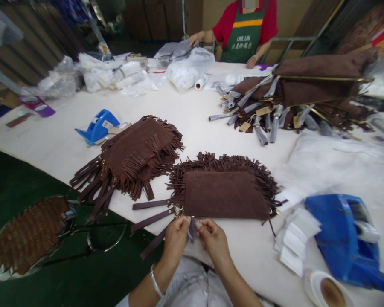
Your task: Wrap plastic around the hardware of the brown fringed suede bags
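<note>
Both hands meet at the near edge of a brown fringed pouch [224,194] that lies flat on the table. My left hand [176,234] pinches one side of a small strip of grey translucent wrapping [192,230], close to the pouch's near left corner. On the strip's other side, my right hand [213,241] has its thumb and fingers pressed together. What sits inside the wrapping is hidden. Brown wrist straps [152,221] with gold clasps stick out left of the pouch. Beyond my left hand lies a stack of similar fringed pouches [144,149].
Blue tape dispensers [342,238] [99,125] stand at right and left, with white labels [296,241] and a tape roll [328,290] nearby. More brown bags [316,81] are piled far right. A co-worker [246,34] stands across the table [51,140]. A stool [32,236] stands left.
</note>
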A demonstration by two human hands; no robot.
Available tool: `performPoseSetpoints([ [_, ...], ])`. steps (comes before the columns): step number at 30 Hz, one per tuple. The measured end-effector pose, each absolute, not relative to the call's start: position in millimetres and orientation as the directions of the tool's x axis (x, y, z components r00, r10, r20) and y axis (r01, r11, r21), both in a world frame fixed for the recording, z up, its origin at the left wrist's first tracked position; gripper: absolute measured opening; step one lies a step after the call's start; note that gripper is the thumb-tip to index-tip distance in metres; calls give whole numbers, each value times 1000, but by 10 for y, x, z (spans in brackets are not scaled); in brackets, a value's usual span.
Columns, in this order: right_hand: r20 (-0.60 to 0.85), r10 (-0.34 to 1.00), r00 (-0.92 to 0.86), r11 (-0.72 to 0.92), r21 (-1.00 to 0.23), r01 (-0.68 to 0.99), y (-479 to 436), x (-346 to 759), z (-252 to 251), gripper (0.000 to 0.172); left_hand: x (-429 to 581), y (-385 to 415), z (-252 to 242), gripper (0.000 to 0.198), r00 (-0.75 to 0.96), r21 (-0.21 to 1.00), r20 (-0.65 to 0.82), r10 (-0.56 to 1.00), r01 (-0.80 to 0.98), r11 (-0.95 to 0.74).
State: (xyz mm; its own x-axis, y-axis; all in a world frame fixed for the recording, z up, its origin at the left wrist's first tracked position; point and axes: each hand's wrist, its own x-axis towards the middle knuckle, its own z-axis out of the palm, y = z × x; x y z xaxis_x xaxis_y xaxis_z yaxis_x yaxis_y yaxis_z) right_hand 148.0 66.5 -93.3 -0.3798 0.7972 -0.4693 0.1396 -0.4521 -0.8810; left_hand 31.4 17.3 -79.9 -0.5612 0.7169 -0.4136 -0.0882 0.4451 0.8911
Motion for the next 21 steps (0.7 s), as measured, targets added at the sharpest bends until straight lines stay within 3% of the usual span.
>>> performPoseSetpoints([
  [8,-493,822,-285,-477,-870,128,666,1433,-919,33,379,46,-746,43,-413,790,-588,695,-477,385],
  [21,-474,862,-182,-462,-881,107,637,1391,-908,27,438,100,-699,38,-479,759,-620,621,-565,322],
])
